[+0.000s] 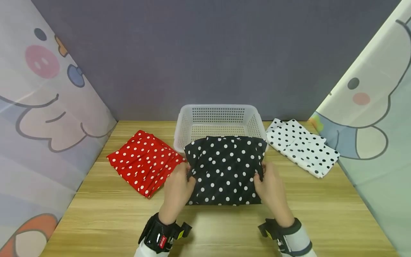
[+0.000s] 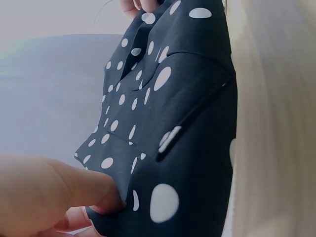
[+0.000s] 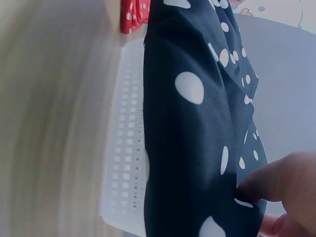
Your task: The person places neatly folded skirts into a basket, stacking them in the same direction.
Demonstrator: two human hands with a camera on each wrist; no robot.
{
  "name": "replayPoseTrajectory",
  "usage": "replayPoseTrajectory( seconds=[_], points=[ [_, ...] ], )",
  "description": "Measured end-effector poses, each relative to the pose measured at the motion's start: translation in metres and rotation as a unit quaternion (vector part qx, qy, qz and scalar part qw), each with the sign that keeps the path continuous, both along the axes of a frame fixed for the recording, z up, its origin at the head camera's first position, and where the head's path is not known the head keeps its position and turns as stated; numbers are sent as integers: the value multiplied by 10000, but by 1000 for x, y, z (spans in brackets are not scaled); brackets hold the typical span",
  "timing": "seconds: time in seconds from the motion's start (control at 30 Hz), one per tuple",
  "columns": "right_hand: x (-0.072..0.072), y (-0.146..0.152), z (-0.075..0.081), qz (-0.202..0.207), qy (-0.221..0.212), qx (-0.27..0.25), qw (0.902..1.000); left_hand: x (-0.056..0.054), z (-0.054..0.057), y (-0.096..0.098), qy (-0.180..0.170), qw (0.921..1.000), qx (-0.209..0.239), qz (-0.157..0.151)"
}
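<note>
A folded black cloth with white dots (image 1: 226,171) is held up by both hands in front of the basket. My left hand (image 1: 177,185) pinches its left edge, with the thumb (image 2: 98,190) on the near face and the fingers behind. On the opposite edge, my right hand (image 1: 271,184) grips the cloth the same way, thumb (image 3: 271,180) in front. Folds run across the cloth (image 2: 168,123) in the left wrist view. Behind it, the white plastic basket (image 1: 221,106) has its front wall partly hidden by the cloth.
To the left, a folded red cloth with white dots (image 1: 144,162) lies on the wooden table (image 1: 221,235). A folded white cloth with black dots (image 1: 303,148) lies to the right of the basket. A grey panel (image 1: 205,53) stands at the back, with printed cartoon sheets on both sides.
</note>
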State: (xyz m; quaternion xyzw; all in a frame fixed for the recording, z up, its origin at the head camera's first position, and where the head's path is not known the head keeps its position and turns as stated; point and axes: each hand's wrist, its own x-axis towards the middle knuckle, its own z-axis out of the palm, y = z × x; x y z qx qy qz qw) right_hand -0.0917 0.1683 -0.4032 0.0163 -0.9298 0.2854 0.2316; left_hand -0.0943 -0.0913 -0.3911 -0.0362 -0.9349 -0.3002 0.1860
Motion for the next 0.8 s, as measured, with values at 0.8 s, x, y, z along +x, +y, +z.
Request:
replayPoseTrajectory(
  seconds=[0.8],
  points=[
    [-93,7,48,426,-310,184,9984,-94,48,5,-6,9991,-412,-18]
  ],
)
